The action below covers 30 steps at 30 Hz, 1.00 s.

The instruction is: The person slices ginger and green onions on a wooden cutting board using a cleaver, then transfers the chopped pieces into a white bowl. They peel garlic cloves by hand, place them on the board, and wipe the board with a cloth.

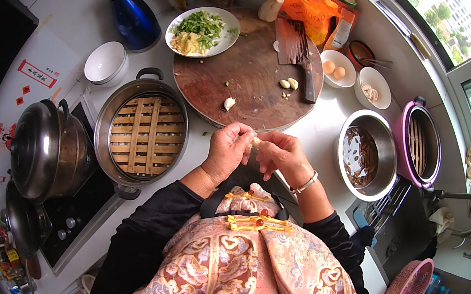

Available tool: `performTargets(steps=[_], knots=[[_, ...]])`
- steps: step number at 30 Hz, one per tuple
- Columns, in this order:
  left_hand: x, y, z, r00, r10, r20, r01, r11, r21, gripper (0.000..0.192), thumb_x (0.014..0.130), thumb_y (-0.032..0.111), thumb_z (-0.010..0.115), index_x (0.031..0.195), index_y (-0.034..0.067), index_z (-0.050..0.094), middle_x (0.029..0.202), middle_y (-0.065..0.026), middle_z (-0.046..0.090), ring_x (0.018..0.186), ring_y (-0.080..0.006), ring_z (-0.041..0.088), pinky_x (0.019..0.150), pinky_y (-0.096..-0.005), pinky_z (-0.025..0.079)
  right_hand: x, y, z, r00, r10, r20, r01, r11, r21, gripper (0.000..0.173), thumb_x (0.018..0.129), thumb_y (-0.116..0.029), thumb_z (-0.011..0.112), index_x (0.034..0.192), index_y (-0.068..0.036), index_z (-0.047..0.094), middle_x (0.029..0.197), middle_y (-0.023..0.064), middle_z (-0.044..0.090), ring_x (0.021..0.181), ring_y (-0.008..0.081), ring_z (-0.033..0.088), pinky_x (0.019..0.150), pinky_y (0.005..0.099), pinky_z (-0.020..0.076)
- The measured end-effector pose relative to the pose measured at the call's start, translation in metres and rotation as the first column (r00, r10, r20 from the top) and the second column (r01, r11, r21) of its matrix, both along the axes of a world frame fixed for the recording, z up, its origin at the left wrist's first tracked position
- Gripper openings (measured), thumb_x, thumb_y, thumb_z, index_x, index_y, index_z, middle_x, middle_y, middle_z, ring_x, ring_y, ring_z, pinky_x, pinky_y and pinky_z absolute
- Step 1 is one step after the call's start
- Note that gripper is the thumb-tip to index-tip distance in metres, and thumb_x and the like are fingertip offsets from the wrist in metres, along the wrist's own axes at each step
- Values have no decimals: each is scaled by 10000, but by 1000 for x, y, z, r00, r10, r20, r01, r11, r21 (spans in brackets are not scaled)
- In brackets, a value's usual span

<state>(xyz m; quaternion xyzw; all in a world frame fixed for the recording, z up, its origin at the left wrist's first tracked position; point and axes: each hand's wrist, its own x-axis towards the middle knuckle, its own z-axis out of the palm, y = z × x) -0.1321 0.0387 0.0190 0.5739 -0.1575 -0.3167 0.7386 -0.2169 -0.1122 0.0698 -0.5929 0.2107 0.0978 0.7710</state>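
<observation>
My left hand (227,148) and my right hand (284,156) meet at the near edge of a round wooden chopping board (209,82). A small pale garlic clove (256,142) is pinched between the fingertips of both hands, partly hidden by them. On the board just beyond lies another clove with whitish skin (229,104). Farther right are two peeled garlic cloves (292,83) with small bits beside them. A cleaver (293,47) lies flat at the board's right side, its dark handle towards me. An oval plate (229,45) of chopped greens and minced yellowish pieces overlaps the board's far left.
Left are a pot with a bamboo steamer rack (133,132), white bowls (107,62), a blue vacuum jug (133,20) and a lidded pot (45,152) on the stove. Right are an egg bowl (338,69), a meat bowl (373,88), a steel basin (367,157) with soaking brown strips, and the sink (409,223).
</observation>
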Motion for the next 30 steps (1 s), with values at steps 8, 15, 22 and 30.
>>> performTargets(steps=[8,15,22,30], knots=[[-2,-5,8,984,60,-170,-81,989,-122,115,998,156,571,968,46,578,775,7,571,583,-39,490,452,-209,419,0,-10,-10,987,-74,143,48,983,180,361,953,-162,622,1246,24,522,890,101,642,640,175,662,556,305,587],[2,-4,14,926,-75,-371,-5,978,-210,147,999,189,574,976,45,575,733,10,551,583,-48,486,467,-204,409,2,-12,-26,976,-208,60,155,865,477,234,985,-97,555,1192,11,558,983,116,671,769,229,700,641,310,603],[3,-5,9,904,-63,-422,-64,958,-279,149,1009,185,552,956,48,580,733,-7,576,592,-79,515,505,-226,431,-1,-8,-29,971,-197,136,103,857,505,358,955,-52,588,1300,9,513,1026,115,669,810,231,695,663,278,584],[22,9,8,822,-27,-569,-213,912,-351,165,988,177,516,1004,42,609,1087,-157,678,900,-214,671,651,-313,561,0,-17,-19,965,-143,220,107,980,170,540,869,-39,694,1365,0,483,1001,91,688,797,164,670,558,210,467]])
